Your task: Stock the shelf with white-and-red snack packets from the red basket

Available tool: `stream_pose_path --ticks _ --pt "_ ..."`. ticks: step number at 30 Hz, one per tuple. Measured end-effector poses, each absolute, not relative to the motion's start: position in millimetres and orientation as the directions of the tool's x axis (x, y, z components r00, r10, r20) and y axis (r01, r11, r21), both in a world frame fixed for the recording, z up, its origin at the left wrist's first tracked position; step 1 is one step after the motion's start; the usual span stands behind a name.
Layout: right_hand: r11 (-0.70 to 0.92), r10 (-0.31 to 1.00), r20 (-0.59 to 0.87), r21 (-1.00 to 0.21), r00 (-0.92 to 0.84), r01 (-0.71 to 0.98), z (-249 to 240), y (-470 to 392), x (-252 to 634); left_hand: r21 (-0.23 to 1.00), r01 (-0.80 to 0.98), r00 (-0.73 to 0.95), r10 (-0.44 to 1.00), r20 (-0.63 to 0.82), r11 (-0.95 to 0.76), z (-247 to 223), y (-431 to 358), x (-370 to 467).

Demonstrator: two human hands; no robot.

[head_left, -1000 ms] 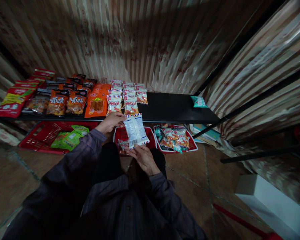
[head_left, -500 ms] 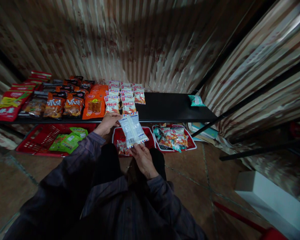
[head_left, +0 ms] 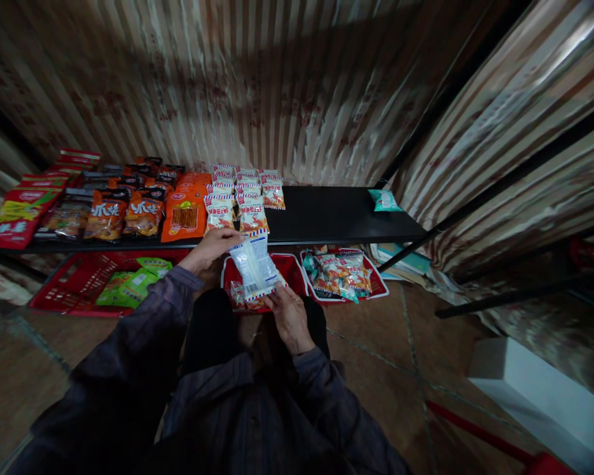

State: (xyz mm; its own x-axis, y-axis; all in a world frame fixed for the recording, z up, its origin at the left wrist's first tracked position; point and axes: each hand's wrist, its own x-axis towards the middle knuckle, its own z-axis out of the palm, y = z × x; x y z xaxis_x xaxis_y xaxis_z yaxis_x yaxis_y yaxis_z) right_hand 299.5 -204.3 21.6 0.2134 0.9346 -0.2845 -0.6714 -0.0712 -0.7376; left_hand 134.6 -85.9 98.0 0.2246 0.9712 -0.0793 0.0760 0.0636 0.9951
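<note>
A white snack packet (head_left: 255, 267) with its printed back and barcode towards me hangs in front of the shelf edge, over a red basket. My left hand (head_left: 210, 251) pinches its upper left corner. Lower down, my right hand (head_left: 290, 315) is closed on the packet's bottom right corner. The packet looks slightly twisted between them. Just behind it on the black shelf (head_left: 321, 214), several matching white-and-orange packets (head_left: 251, 212) lie in rows, fronts up.
Left along the shelf are an orange bag (head_left: 185, 211), black-and-orange packs (head_left: 143, 212) and red bags (head_left: 22, 211). A teal packet (head_left: 385, 200) lies at the right end. Below stand a basket with green packets (head_left: 129, 287), the middle basket (head_left: 297, 274) and a mixed-packet basket (head_left: 383, 288).
The packet has tilted and twisted, its lower right corner turning up. My right hand has shifted slightly right with that corner. My left hand stays near the same upper corner, slightly lower.
</note>
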Motion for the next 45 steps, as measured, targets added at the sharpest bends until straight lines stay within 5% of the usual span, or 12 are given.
stream_pose_path --ticks 7,16,21,27,36,45 --pt "0.033 0.928 -0.168 -0.850 0.332 -0.525 18.8 -204.8 294.2 0.999 -0.037 0.075 0.997 -0.018 0.021 83.6 -83.0 138.9" --pt "0.234 0.864 0.204 -0.972 0.461 -0.009 26.2 -208.1 300.9 0.973 -0.191 -0.141 0.977 -0.160 0.132 65.2 -100.4 165.6" --pt "0.415 0.795 0.504 -0.857 0.336 0.304 29.3 -209.9 306.0 0.876 -0.443 -0.035 0.972 -0.230 0.192 68.9 -110.8 170.6" --pt "0.515 0.683 0.730 -0.462 -0.020 0.722 22.3 -208.1 308.1 0.748 -0.586 0.181 0.950 -0.255 0.313 72.3 -125.7 171.9" --pt "0.535 0.644 0.752 -0.312 -0.140 0.785 15.5 -211.5 298.8 0.767 -0.606 0.175 0.976 -0.132 0.212 70.9 -136.5 179.2" --pt "0.573 0.710 0.698 -0.492 -0.095 0.655 25.0 -213.1 298.8 0.829 -0.510 0.193 0.970 -0.150 0.229 65.5 -131.9 163.1"
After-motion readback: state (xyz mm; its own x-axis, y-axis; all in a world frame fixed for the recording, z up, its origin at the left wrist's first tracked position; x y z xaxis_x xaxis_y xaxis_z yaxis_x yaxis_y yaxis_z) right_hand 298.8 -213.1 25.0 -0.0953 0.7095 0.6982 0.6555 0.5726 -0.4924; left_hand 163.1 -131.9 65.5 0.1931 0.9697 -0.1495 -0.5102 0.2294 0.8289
